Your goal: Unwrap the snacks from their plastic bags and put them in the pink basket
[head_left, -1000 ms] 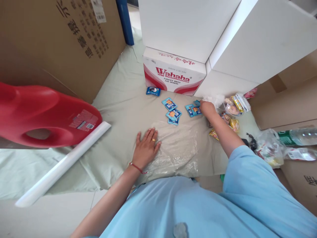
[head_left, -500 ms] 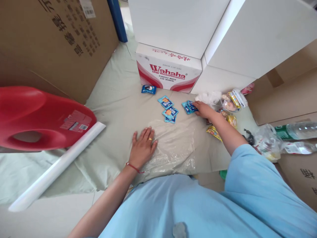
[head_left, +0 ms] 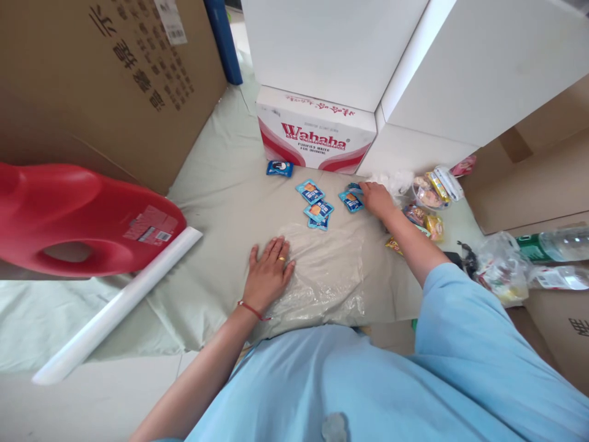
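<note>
A person in a light blue shirt leans over a pale green sheet [head_left: 216,184] spread on the floor. The left hand [head_left: 269,276], with a ring and a red wrist cord, lies palm down on the left edge of a crumpled clear plastic bag [head_left: 326,270]; its grip is wide, fingers flat and holding nothing.

At about one o'clock from that hand, the right hand [head_left: 377,199] reaches out, its fingers bent down onto a pair of light blue snack packets [head_left: 350,201]. I cannot tell whether its grip has closed on them or only touches them.

Three more light blue packets [head_left: 317,207] lie just beside, at nine o'clock of the right hand. A dark blue packet [head_left: 280,168] sits further off at ten o'clock, in front of a red-and-white Wahaha box [head_left: 317,132].

A heap of mixed snacks [head_left: 427,202] lies at three o'clock of the right hand. Beyond it rests a plastic bottle [head_left: 552,242].

Far over at nine o'clock are a large red jug [head_left: 78,215] and a white roll [head_left: 115,307].
</note>
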### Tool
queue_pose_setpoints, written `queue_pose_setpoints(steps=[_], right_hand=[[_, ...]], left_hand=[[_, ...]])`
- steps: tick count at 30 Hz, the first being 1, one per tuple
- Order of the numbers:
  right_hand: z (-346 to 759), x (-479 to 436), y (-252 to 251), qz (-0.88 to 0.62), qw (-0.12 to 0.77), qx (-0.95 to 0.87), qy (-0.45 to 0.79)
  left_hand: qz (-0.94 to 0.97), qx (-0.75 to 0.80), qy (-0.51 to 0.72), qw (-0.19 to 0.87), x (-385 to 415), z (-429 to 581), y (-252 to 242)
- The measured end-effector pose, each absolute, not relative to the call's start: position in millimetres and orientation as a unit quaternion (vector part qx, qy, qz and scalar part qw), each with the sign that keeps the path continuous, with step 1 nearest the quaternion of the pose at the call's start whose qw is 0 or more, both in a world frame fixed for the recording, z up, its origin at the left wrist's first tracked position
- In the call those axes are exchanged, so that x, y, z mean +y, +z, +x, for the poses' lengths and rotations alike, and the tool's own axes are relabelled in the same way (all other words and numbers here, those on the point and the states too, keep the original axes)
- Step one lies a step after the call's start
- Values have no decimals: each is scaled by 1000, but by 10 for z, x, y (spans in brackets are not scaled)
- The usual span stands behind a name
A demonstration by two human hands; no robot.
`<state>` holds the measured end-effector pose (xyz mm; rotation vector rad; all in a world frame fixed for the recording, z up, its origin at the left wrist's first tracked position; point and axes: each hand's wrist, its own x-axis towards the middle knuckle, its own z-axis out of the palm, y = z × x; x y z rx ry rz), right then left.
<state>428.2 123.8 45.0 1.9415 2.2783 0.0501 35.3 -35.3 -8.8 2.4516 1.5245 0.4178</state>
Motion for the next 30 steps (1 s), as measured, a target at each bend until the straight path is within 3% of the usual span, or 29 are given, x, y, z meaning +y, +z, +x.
queue_pose_setpoints(steps=[5,12,17,24,26,30], right_hand=[[4167,1294,402,658,71,749,28],[4144,1136,703,665,50,742,67],[4054,870,602,668,98,738,-1],[4028,792,686,691,-21,721,-50],[3917,709,801,659,-59,743,-102],[3429,358,853,465,-49,820,-330]], left_hand=[[836,521,137,107,-353,359,-78],[836,523,131,104,-367,361,-89],[833,524,135,114,-364,363,-100],[827,533,134,119,-380,378,-97],[823,539,132,119,-384,385,-103],[821,546,122,117,-382,394,-118]])
